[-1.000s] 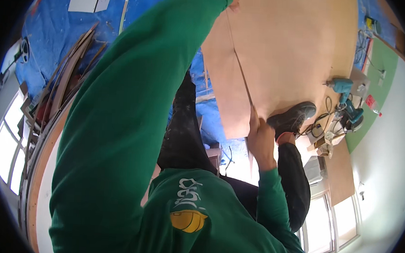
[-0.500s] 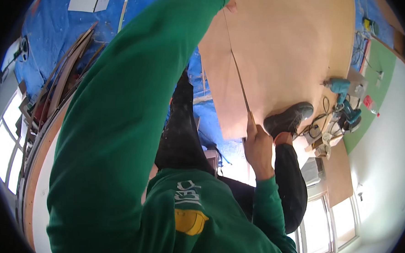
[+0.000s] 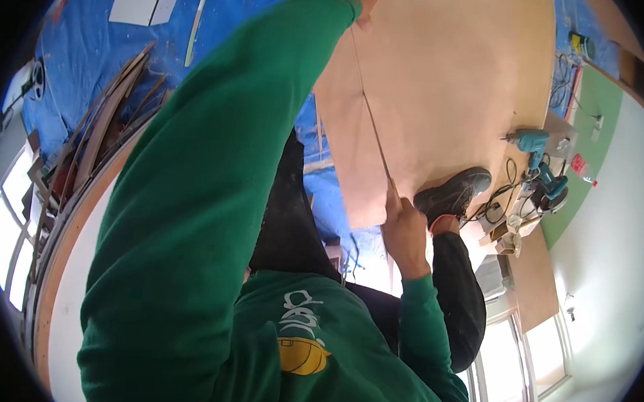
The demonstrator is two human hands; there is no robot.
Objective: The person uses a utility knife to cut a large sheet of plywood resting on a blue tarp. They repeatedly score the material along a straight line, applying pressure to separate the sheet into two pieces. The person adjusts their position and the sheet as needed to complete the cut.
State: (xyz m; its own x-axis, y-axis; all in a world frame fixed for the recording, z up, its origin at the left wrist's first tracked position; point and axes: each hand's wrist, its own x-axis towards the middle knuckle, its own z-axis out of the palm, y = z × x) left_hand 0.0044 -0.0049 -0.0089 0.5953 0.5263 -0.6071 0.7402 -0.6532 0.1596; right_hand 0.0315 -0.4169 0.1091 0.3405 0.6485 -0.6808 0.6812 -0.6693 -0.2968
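Observation:
My right hand (image 3: 406, 234) is closed around the near end of a long thin strip (image 3: 375, 133), dark along its length and tan by the fingers; its exact kind I cannot make out. The strip and a fine line beyond it run over a large light-brown wooden board (image 3: 445, 84) toward my left hand (image 3: 366, 5). That hand is low over the far part of the board, partly cut off by the top edge. A finger or thumb points down from it, and the rest of its grip is hidden. My black shoe (image 3: 453, 195) rests on the board beside my right hand.
A teal power drill (image 3: 529, 142) and another teal power tool (image 3: 551, 182) with cables lie at the right, near a plastic bottle (image 3: 583, 169). Scrap wood strips (image 3: 112, 106) are piled at left on blue sheeting (image 3: 174, 37), near a white panel (image 3: 133, 7).
The view has shifted slightly, so the board and tools appear a little further left. My right hand stays closed on the strip, and my left hand remains at the far end.

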